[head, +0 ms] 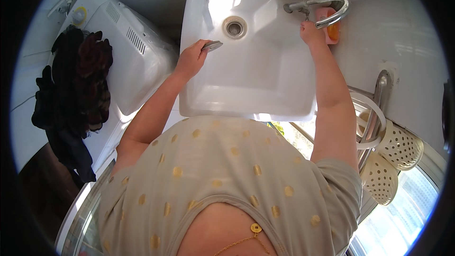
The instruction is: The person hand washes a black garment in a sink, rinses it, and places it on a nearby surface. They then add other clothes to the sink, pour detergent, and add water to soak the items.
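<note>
A deep white ceramic sink (245, 110) lies in front of me, its drain (234, 27) uncovered near the back. My left hand (193, 57) pinches a flat round metal stopper or lid (212, 46) over the sink's left side. On the right, my right hand (311, 32) is closed at the small handle (306, 16) below the curved chrome faucet (332, 0); its fingers partly hide what they grip. Beside that hand, a pink holder (336, 41) with an orange item sits against the wall. Whether water runs is not visible.
A white appliance (131, 74) with vents and a dial stands left of the sink, dark clothes (71, 81) draped over it. At right, a metal rail (383, 85) holds a white ring and cream perforated slippers (401, 145). A window is at lower right.
</note>
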Demonstrator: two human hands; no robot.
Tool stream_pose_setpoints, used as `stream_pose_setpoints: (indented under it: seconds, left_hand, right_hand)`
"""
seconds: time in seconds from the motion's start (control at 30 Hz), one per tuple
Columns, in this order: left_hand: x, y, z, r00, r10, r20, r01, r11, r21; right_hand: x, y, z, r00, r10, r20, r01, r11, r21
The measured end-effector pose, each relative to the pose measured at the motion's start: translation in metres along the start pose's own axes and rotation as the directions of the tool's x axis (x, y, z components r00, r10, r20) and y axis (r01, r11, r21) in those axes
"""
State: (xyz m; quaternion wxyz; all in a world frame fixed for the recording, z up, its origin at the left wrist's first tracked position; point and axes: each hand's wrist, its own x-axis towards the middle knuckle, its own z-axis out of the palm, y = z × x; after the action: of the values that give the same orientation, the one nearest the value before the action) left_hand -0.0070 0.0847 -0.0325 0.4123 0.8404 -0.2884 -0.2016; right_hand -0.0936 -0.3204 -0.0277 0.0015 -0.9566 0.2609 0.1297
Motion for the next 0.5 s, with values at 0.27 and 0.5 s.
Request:
stream_pose_setpoints:
  seconds: [0.27, 0.5]
  left_hand:
    - [0.065, -0.003, -0.002, 0.999, 0.021, 0.030, -0.010, 0.938, -0.347]
    - [0.106, 0.001, 0.014, 0.965, -0.074, 0.253, 0.167, 0.914, -0.369]
  right_hand:
    - [-0.025, -0.064, -0.005, 0.891, -0.089, 0.446, -0.451, -0.297, 0.842]
    - [-0.040, -0.105, -0.044, 0.805, -0.429, 0.409, -0.492, -0.098, 0.865]
